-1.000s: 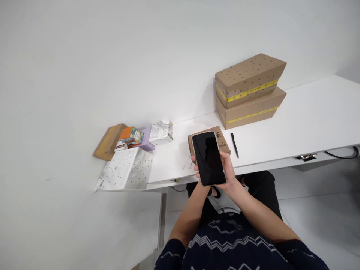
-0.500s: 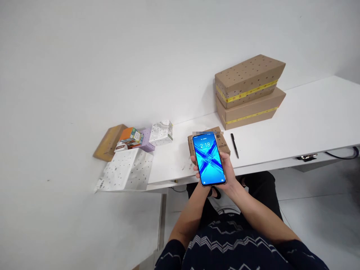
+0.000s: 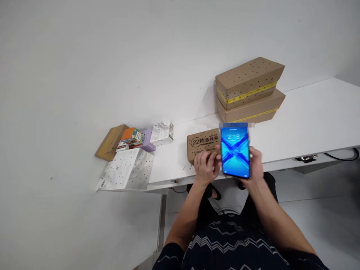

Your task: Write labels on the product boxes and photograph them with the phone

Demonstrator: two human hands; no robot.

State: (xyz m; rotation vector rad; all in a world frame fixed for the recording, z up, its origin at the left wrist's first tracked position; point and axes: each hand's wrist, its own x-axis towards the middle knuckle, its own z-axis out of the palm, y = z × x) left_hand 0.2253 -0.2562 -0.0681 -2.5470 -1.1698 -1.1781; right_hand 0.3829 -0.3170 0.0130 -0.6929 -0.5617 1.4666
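Note:
A smartphone [image 3: 235,153] with a lit blue lock screen is held upright over the desk's front edge. My right hand [image 3: 255,165] grips its right side, slightly blurred, with fingertips showing at the left edge. My left hand [image 3: 206,167] is just left of the phone, its fingers bent and apart, holding nothing. Behind those fingers lies a small brown cardboard box [image 3: 201,140] with dark printing. Whether the left fingertips touch the box, I cannot tell. The phone covers the box's right end.
Two stacked brown cartons [image 3: 250,82] with yellow tape stand against the wall. On the left are a white dotted package [image 3: 120,168], a white box [image 3: 161,133], a purple box [image 3: 147,139], an orange box [image 3: 132,135] and a brown parcel [image 3: 111,142]. The white desk [image 3: 315,112] extends right.
The phone has moved right in my right hand. My left hand has come away from it to the front of the brown box, whose printed top now shows. The black pen is now hidden.

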